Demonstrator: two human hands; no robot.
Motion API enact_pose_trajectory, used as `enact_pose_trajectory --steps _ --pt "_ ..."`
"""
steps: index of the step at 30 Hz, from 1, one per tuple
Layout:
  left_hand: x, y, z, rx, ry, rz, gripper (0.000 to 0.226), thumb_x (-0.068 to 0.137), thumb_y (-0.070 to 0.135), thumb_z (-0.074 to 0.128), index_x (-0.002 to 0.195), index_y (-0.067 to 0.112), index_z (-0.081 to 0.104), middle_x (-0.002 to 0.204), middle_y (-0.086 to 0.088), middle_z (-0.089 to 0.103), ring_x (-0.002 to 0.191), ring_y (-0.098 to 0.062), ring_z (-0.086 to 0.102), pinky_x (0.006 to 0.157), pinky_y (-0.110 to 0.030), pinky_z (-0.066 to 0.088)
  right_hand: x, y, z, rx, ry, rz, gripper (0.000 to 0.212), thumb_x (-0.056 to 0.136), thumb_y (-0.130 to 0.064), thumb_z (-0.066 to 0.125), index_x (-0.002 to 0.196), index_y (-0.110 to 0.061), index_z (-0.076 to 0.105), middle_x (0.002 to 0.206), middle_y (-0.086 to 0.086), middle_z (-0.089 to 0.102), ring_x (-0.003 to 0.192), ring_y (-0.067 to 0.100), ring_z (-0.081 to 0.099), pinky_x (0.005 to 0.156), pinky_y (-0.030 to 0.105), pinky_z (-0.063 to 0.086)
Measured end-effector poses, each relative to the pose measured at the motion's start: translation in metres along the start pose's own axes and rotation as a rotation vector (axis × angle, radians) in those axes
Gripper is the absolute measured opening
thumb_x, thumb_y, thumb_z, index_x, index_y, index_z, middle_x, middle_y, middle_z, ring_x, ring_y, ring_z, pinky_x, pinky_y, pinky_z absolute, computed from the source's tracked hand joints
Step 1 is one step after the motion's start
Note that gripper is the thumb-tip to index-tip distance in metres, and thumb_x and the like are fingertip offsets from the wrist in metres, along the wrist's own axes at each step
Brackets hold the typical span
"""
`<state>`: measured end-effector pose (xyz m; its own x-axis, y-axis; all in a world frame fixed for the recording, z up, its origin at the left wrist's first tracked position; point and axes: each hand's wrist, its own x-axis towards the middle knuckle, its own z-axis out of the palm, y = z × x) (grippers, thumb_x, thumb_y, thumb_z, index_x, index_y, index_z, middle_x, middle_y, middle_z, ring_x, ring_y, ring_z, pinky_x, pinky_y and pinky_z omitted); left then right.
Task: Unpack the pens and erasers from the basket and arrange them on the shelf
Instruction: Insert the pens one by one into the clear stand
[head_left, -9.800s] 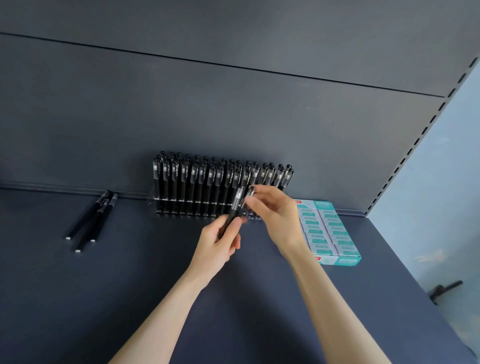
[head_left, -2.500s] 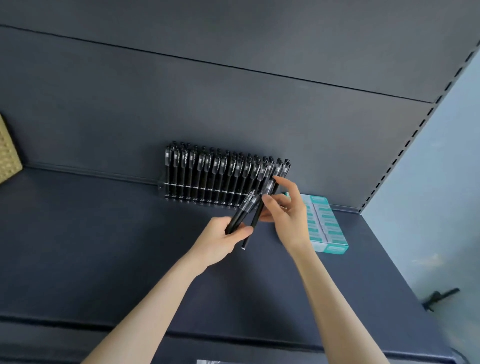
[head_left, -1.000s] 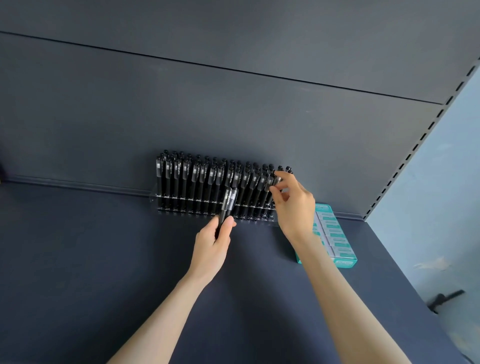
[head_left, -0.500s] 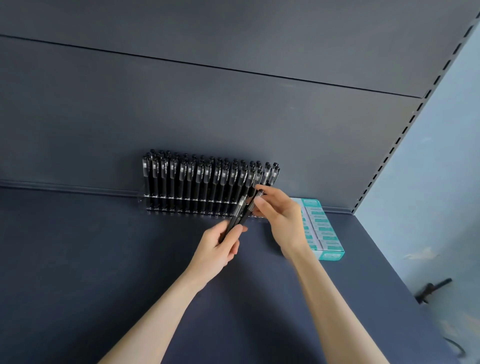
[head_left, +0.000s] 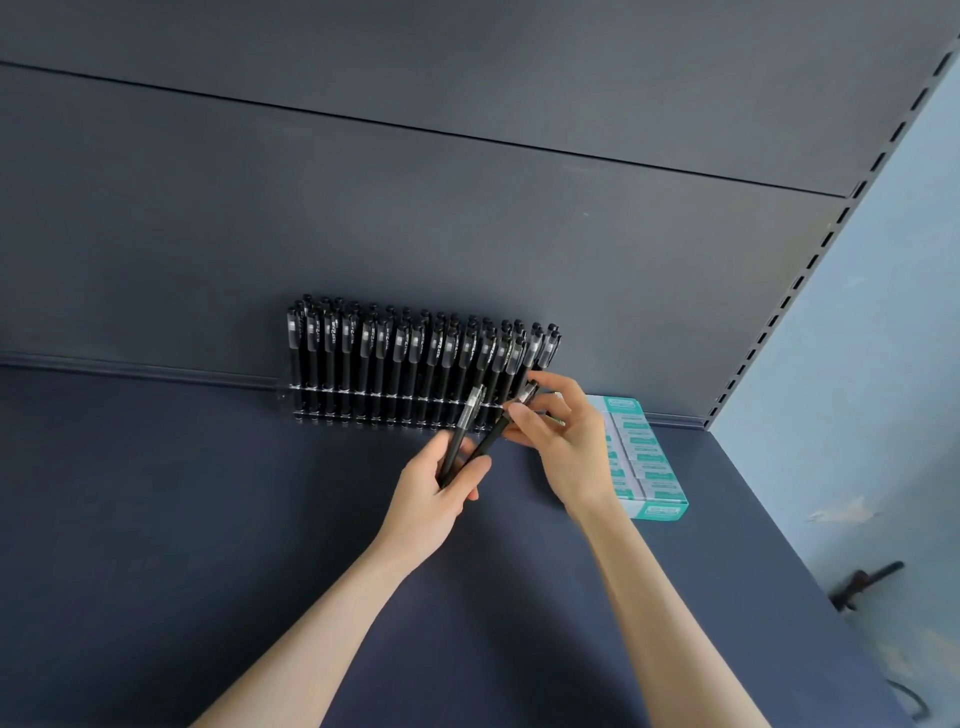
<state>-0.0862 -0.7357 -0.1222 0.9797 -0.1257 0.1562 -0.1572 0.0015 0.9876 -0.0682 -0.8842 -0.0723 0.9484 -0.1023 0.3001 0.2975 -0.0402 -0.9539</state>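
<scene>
While two loose black pens are held just in front of the pen rack (head_left: 415, 364), both hands are raised over the dark shelf (head_left: 208, 519). One pen (head_left: 467, 421) is gripped by the curled fingers of the left hand (head_left: 436, 499), cap upward. The second pen (head_left: 496, 434), its lower end inside that same grip, is pinched near its top by the right hand (head_left: 566, 452). One pen rack (its upright pens too crowded to be counted) is stood against the back panel (head_left: 467, 234). One teal eraser box (head_left: 649, 467) is laid just right of it.
</scene>
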Motion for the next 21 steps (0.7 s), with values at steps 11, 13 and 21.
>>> enact_pose_trajectory --steps 11,13,21 --pt "0.003 -0.001 -0.001 0.070 0.181 0.016 0.030 0.099 0.029 0.046 0.090 0.002 0.053 0.060 0.009 0.052 0.049 -0.010 0.033 0.047 -0.021 0.032 0.037 -0.024 -0.021 -0.243 0.375 -0.250 0.031 0.087 -0.007 0.063 0.105 -0.028 0.051 0.087 -0.009 0.061 0.073 0.022 0.065 0.077 0.039 0.054" --pt "0.002 0.000 -0.001 0.079 0.152 0.011 0.028 0.099 0.029 0.046 0.089 0.005 0.055 0.057 0.007 0.052 0.051 -0.012 0.036 0.048 -0.024 0.033 0.045 -0.023 -0.018 -0.281 0.381 -0.269 0.029 0.087 -0.006 0.062 0.109 -0.022 0.053 0.087 -0.009 0.061 0.072 0.022 0.064 0.078 0.039 0.053" --pt "0.002 -0.003 -0.001 0.064 0.143 -0.004 0.022 0.099 0.031 0.045 0.087 0.018 0.058 0.054 0.006 0.051 0.057 -0.016 0.041 0.053 -0.030 0.034 0.054 -0.007 -0.011 -0.439 0.320 -0.303 0.028 0.088 -0.011 0.063 0.114 -0.018 0.056 0.087 -0.018 0.058 0.074 0.010 0.061 0.074 0.020 0.047"
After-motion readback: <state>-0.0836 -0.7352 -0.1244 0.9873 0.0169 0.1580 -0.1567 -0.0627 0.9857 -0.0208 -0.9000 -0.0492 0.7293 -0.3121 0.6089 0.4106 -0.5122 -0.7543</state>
